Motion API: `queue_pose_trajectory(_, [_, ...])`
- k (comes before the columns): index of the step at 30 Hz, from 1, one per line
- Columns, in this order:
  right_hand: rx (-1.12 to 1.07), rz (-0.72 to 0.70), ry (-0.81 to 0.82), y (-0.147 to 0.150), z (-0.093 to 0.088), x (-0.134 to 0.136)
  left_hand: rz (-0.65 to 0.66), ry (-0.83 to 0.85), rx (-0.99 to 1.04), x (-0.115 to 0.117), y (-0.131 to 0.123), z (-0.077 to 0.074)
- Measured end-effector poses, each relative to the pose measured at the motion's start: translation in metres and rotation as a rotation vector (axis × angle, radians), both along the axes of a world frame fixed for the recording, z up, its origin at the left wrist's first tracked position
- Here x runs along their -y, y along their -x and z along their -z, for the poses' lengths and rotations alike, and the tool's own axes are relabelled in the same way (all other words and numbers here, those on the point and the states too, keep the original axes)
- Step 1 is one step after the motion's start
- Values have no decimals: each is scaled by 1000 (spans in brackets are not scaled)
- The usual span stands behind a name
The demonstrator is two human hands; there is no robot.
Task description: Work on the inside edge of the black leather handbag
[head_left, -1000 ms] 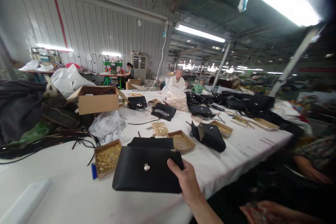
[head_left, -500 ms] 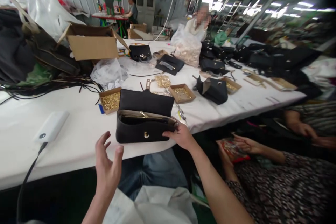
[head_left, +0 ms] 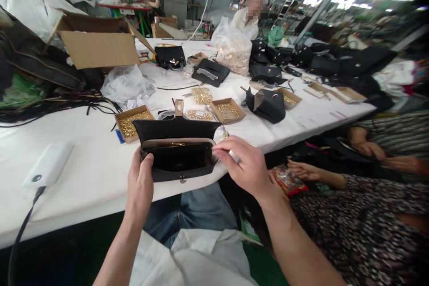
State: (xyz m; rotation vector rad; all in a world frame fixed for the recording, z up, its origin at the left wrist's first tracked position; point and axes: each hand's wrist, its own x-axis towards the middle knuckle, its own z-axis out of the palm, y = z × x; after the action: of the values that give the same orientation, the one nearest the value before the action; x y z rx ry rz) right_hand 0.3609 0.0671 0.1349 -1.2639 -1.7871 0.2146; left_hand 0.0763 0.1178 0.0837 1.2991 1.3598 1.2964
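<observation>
A black handbag (head_left: 181, 174) stands at the table's front edge with its flap (head_left: 174, 130) raised and its mouth spread, showing a dark inside and a gold zip pull (head_left: 178, 145). A small gold clasp (head_left: 182, 179) sits on its front. My left hand (head_left: 141, 181) grips the bag's left end, thumb over the rim. At the right end, my right hand (head_left: 246, 165) has thumb and forefinger pinched together close to the rim. A small white patch (head_left: 234, 156) shows among its fingers; what the pinch holds is hidden.
Cardboard trays of gold hardware (head_left: 132, 124) (head_left: 228, 111) lie behind the bag. A white power bank (head_left: 50, 165) with a black cable is at left. Farther back are black bags (head_left: 210, 72) and a large carton (head_left: 98, 47). A co-worker's hand (head_left: 303, 170) is close on the right.
My left hand has moved from the air onto the bag's left end. My right hand has shifted from gripping the right side to a pinch by the rim. The bag's mouth has opened wider.
</observation>
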Motion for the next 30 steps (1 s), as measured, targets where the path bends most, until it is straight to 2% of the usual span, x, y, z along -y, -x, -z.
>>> queue_pose_trajectory(3, [189, -256, 135, 34, -18, -26, 25, -33, 32, 0, 0, -3])
queue_pose_trajectory(8, [345, -249, 326, 87, -14, -82, 82, -29, 11, -2, 6, -2])
queue_pose_trajectory(12, [493, -272, 392, 115, -12, -106, 134, -32, -31, -6, 15, 3])
queue_pose_trajectory(14, [529, -255, 389, 120, -14, -109, 119, -18, -39, -8, 20, 6])
queue_pose_trajectory(17, [463, -231, 366, 113, -17, -106, 87, 11, -80, -10, 26, 9])
queue_pose_trajectory(21, [358, -224, 375, 91, -17, -96, 44, 3, -181, -10, 26, 3])
queue_pose_trajectory(25, [280, -208, 407, 82, -14, -86, 42, -3, -166, -10, 21, -2])
queue_pose_trajectory(27, [254, -181, 411, 84, -13, -83, 40, 6, -138, -10, 21, 1])
queue_pose_trajectory(30, [241, -151, 405, 88, -9, -81, 68, 38, -32, -9, 25, 14])
